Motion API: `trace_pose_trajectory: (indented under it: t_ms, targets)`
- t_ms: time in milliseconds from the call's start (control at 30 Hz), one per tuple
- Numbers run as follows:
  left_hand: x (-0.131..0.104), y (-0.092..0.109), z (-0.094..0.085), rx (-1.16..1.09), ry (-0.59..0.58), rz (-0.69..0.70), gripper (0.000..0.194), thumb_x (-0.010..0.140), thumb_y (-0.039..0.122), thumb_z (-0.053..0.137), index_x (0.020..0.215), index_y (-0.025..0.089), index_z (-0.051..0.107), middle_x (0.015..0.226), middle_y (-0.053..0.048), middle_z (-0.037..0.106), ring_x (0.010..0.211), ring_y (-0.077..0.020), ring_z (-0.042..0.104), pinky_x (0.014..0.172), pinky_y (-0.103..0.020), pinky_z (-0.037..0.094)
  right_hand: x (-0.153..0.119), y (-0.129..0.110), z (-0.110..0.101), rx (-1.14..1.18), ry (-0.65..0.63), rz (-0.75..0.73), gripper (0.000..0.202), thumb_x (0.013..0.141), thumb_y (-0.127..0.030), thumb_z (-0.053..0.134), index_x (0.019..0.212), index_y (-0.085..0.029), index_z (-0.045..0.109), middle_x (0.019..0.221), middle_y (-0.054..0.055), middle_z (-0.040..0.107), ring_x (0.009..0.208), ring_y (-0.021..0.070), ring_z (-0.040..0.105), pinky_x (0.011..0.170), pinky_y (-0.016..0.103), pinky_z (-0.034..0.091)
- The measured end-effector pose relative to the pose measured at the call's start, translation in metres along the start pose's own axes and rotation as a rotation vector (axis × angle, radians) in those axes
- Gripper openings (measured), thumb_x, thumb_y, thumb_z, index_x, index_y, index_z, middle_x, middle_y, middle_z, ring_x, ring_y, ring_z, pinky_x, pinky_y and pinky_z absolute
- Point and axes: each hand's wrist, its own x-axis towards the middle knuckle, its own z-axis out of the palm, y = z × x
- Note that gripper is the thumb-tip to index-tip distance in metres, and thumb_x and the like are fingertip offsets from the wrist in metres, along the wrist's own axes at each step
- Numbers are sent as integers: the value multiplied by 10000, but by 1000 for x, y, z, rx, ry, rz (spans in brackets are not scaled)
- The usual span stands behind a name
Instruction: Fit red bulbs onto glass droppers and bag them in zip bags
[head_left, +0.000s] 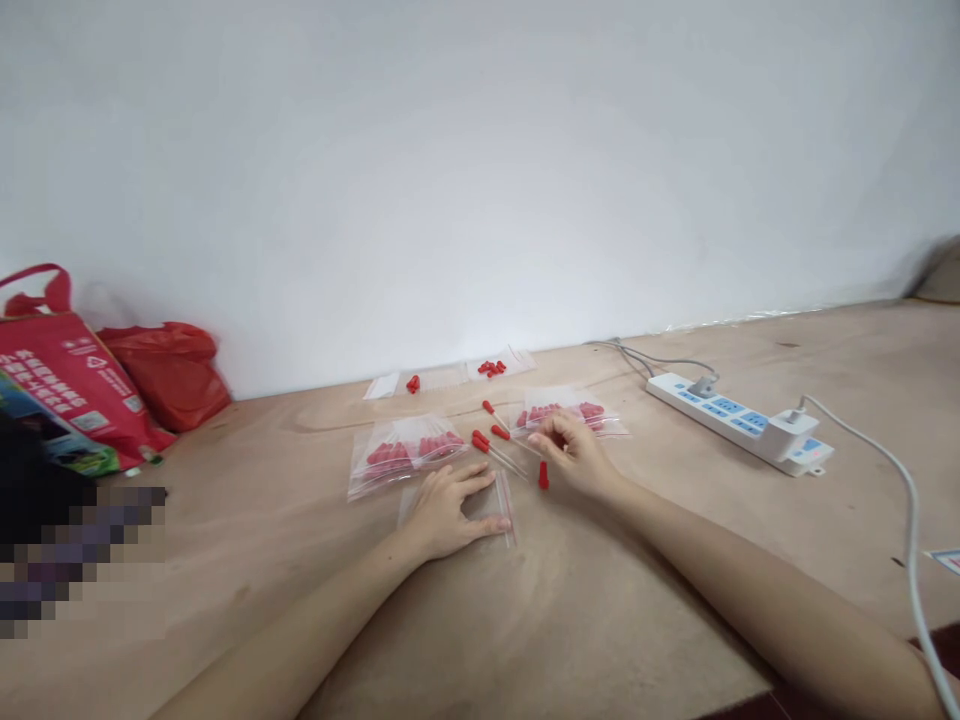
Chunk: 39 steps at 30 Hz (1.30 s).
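Observation:
My left hand lies flat with its fingers spread on a clear zip bag, whose seal edge shows past the fingertips. To its right, my right hand has thumb and fingers drawn together; what is between them is too small to make out. Just below those fingers is a red rubber bulb; whether they touch it I cannot tell. Between the hands and beyond lie several glass droppers with red bulbs. Filled bags of red bulbs sit at left and behind my right hand.
Against the wall lie small bags with loose red bulbs on them. A white power strip with a plugged-in adapter and a white cable is at right. A red printed bag and a red plastic bag stand at left.

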Motion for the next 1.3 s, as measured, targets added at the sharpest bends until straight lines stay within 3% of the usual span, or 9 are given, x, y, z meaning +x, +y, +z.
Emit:
trace_pose_trajectory:
  t_ms: [133, 300, 433, 567, 1300]
  targets:
    - [0, 0, 1, -20, -24, -50, 532, 678, 598, 532, 1128, 313, 547, 1270, 3, 473, 1151, -290, 415, 975, -471, 263, -7, 1, 7, 1, -353, -10, 254, 808, -342, 454, 639, -162, 511, 586, -20, 484, 552, 95, 428, 525, 210, 336]
    - [2, -1, 1, -56, -18, -33, 448, 742, 555, 490, 1113, 312, 560, 1247, 12, 494, 1096, -263, 475, 966, -440, 281, 1, -1, -8, 8, -379, -9, 329, 854, -344, 349, 670, -163, 553, 570, -22, 486, 538, 98, 429, 531, 212, 331]
    - [2, -3, 2, -55, -18, -28, 436, 752, 560, 472, 1111, 327, 555, 1249, 24, 489, 1110, -253, 465, 964, -438, 281, 10, 5, -33, -81, -521, -34, 242, 813, -320, 426, 760, -179, 616, 665, 0, 570, 606, 122, 478, 570, 227, 347]
    - [3, -4, 3, -39, -25, -26, 416, 771, 546, 454, 1119, 335, 545, 1255, 31, 480, 1111, -250, 468, 966, -437, 282, 11, 12, -44, -166, -632, -34, 232, 797, -277, 434, 692, -177, 616, 675, 5, 581, 616, 127, 487, 586, 237, 356]
    - [3, -4, 3, -9, -16, -22, 454, 773, 568, 432, 1132, 311, 537, 1253, 26, 482, 1077, -260, 491, 941, -456, 304, 8, 16, -37, -182, -671, -21, 193, 789, -262, 476, 788, -164, 642, 772, 27, 625, 694, 132, 537, 618, 228, 375]
